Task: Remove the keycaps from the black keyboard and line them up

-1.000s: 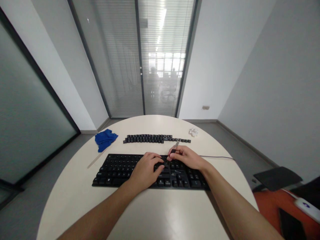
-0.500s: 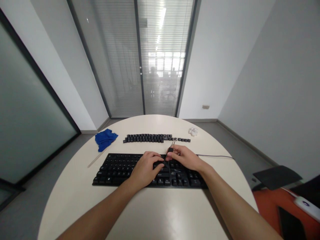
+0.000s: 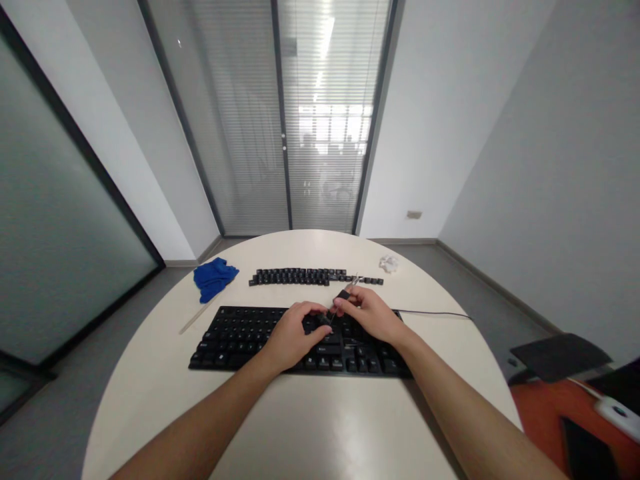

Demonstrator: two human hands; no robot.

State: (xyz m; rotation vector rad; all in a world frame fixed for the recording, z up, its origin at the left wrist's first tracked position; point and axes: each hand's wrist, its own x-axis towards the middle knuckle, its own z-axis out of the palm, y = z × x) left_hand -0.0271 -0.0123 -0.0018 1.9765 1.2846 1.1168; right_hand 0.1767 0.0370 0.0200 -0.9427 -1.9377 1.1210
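Note:
A black keyboard (image 3: 240, 340) lies across the table below both hands. My right hand (image 3: 373, 312) pinches a small tool (image 3: 343, 295) with a black middle and thin metal wires, above the upper right part of the keyboard. Close beside it, my left hand (image 3: 295, 333) rests over the keyboard, thumb and forefinger curled around a small dark piece (image 3: 325, 319), which looks like a keycap; the tool's lower end reaches it. Behind the keyboard, loose black keycaps (image 3: 290, 277) stand in rows.
A blue cloth (image 3: 214, 277) lies at the left of the white table (image 3: 320, 427), with a thin wooden stick (image 3: 200, 316) by it. Crumpled white tissue (image 3: 389, 264) sits at the back right. A cable (image 3: 435, 312) runs right. An orange chair (image 3: 545, 413) stands at the right.
The tool in my right hand has tilted, its upper end now leaning further right. My left fingers have shifted slightly around the small dark piece. The view has moved a little.

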